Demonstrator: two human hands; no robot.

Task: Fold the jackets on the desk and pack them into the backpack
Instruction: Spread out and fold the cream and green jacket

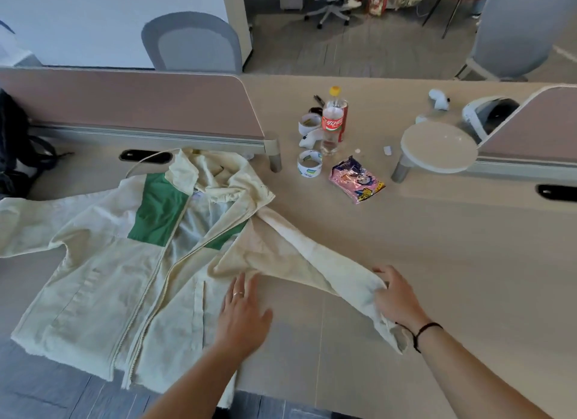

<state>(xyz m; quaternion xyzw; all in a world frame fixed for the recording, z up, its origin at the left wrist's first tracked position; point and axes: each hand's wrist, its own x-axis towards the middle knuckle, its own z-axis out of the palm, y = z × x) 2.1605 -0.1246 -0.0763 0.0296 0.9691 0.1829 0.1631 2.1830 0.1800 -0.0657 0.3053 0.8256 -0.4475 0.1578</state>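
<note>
Jacket [103, 262] in cream with green chest panels lies face up and unzipped on the desk [437, 247], its hem hanging over the near edge and its hood toward the divider. Our left hand [242, 315] rests flat with straight, relaxed fingers on the jacket's side, just below the armpit fold. Our right hand [396, 297] grasps the sleeve [315, 259] near its cuff, fingers curled into the cloth, with the sleeve stretched out to the right across the desk. At the far left edge sits the dark backpack [15, 147], well apart from our hands. Beyond the jacket stand a bottle [332, 122] and two tape rolls [309, 164], with a pink snack packet [356, 183] beside them.
</note>
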